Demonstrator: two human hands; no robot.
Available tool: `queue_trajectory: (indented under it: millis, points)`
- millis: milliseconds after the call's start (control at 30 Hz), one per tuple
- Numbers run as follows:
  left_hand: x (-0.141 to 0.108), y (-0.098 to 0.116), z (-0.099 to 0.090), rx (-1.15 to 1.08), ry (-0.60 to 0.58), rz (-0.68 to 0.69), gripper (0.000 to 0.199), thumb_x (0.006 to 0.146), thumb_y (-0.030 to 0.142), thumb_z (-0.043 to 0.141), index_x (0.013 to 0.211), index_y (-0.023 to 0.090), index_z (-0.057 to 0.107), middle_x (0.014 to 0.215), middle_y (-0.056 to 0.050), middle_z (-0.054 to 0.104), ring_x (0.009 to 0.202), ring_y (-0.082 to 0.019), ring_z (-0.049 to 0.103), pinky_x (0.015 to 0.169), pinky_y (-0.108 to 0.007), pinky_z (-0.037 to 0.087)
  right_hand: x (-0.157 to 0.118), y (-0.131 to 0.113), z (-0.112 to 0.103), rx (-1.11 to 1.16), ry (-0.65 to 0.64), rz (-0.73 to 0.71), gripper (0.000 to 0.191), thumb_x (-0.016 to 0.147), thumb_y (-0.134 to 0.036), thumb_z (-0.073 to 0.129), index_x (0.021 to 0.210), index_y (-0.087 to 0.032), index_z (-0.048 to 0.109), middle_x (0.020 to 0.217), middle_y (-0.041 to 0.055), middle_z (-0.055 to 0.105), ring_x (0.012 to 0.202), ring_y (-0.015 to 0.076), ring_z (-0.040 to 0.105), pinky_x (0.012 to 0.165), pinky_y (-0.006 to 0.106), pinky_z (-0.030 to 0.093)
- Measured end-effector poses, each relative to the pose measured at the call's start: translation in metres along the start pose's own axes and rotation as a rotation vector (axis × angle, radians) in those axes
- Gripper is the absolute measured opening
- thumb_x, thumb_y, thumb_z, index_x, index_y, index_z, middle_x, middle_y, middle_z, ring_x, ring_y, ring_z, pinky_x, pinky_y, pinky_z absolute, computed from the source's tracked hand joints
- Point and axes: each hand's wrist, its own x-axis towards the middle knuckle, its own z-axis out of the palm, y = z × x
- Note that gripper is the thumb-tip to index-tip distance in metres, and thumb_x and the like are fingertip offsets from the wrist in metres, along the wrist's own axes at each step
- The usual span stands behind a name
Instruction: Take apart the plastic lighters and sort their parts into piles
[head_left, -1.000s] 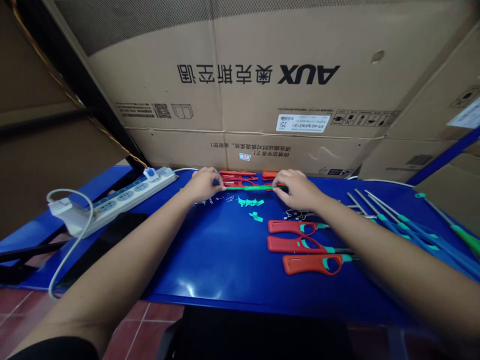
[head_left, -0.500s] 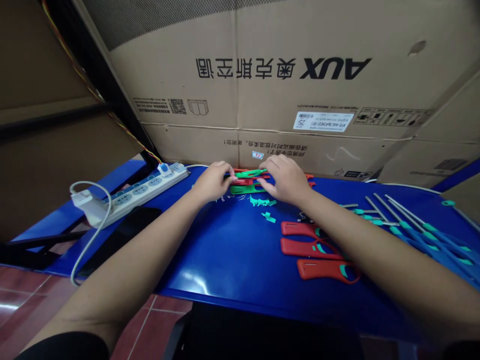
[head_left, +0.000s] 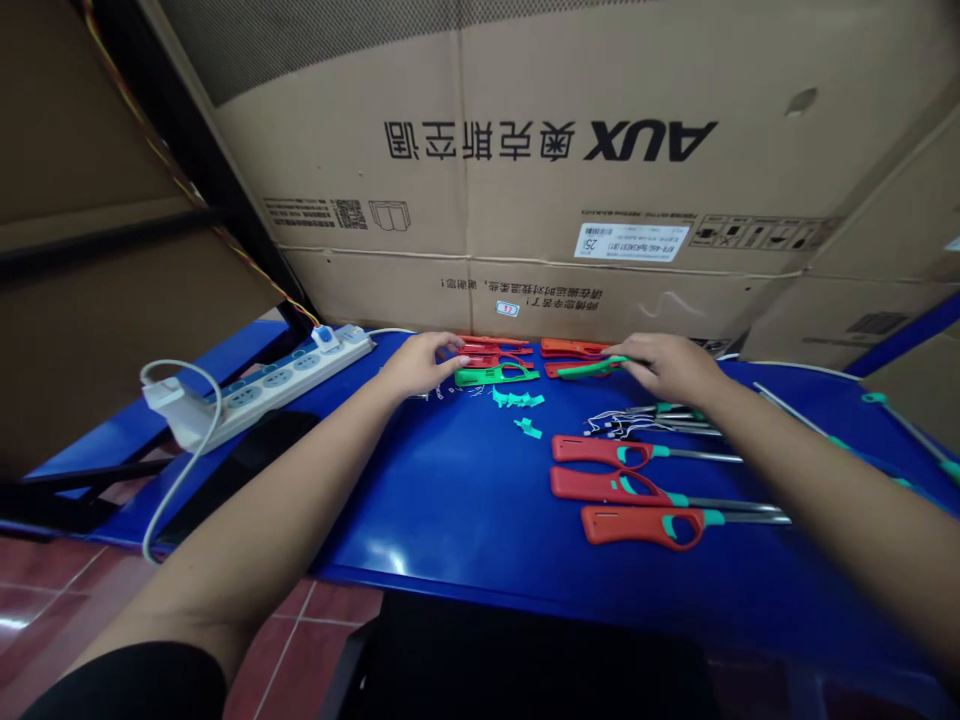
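My right hand point(head_left: 671, 368) grips a green lighter casing half point(head_left: 589, 369) at its narrow end. It holds the piece over a pile of red lighter casing halves point(head_left: 574, 348) by the cardboard. My left hand point(head_left: 421, 364) is beside another group of red casing halves point(head_left: 491, 351), thumb and fingers apart with nothing visible between them. In front of that group a green casing half point(head_left: 496, 375) with a trigger loop lies on the table. Small turquoise plastic parts point(head_left: 517, 398) and tiny pale pieces point(head_left: 469, 390) are scattered nearer to me.
Three assembled red lighters point(head_left: 611, 485) with metal tubes lie at front right. Behind them are wired metal tubes point(head_left: 652, 422). More lighters extend rightward, partly behind my forearm. A white power strip point(head_left: 277, 380) sits at left; a large cardboard box point(head_left: 510, 200) stands along the back.
My hands have parted. The right one has moved right with the green casing half, away from the left group, while the left stays near it. The view has shifted slightly.
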Motion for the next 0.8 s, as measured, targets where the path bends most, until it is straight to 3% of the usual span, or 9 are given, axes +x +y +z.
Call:
queue_trajectory:
  millis: [100,233,400,633,800]
  points:
    - [0.001,-0.005,0.003,0.015,-0.035,0.050,0.026,0.085,0.042,0.068,0.099,0.020,0.071,0.103,-0.007,0.072,0.095,-0.022,0.065,0.089,-0.035,0.049,-0.012,0.012,0.001,-0.093,-0.071,-0.120,0.037,0.094,-0.026,0.046,0.121,-0.024,0.071,0.098,0.0103,0.074,0.087,0.0250,0.065,0.074,0.037,0.046]
    - [0.000,-0.001,0.003,0.015,-0.097,0.117,0.027,0.080,0.043,0.073,0.096,0.022,0.073,0.103,-0.006,0.068,0.095,-0.020,0.064,0.090,-0.034,0.048,-0.010,0.002,-0.003,-0.105,-0.176,-0.293,0.041,0.091,-0.020,0.047,0.127,-0.023,0.068,0.107,0.0114,0.072,0.093,0.0249,0.063,0.078,0.038,0.046]
    - [0.000,-0.004,0.001,0.025,-0.144,0.131,0.024,0.078,0.041,0.074,0.092,0.022,0.074,0.099,-0.005,0.068,0.094,-0.020,0.064,0.088,-0.033,0.047,0.000,-0.004,-0.003,0.008,-0.300,-0.355,0.030,0.094,-0.027,0.049,0.110,-0.021,0.074,0.100,0.0095,0.074,0.089,0.0231,0.065,0.081,0.038,0.049]
    - [0.001,-0.011,0.003,0.026,-0.166,0.133,0.018,0.078,0.037,0.072,0.088,0.022,0.074,0.095,-0.005,0.070,0.086,-0.019,0.065,0.082,-0.031,0.048,0.011,-0.011,0.009,0.052,-0.194,-0.308,0.029,0.094,-0.023,0.047,0.101,-0.020,0.074,0.096,0.0101,0.074,0.088,0.0239,0.065,0.084,0.040,0.049]
    - [0.002,-0.007,0.002,-0.014,-0.087,0.162,0.012,0.086,0.028,0.063,0.082,0.019,0.069,0.097,-0.007,0.069,0.091,-0.019,0.064,0.088,-0.033,0.048,0.040,-0.045,0.015,0.118,-0.074,-0.182,0.029,0.096,-0.028,0.047,0.104,-0.019,0.072,0.102,0.0101,0.073,0.092,0.0236,0.064,0.085,0.038,0.049]
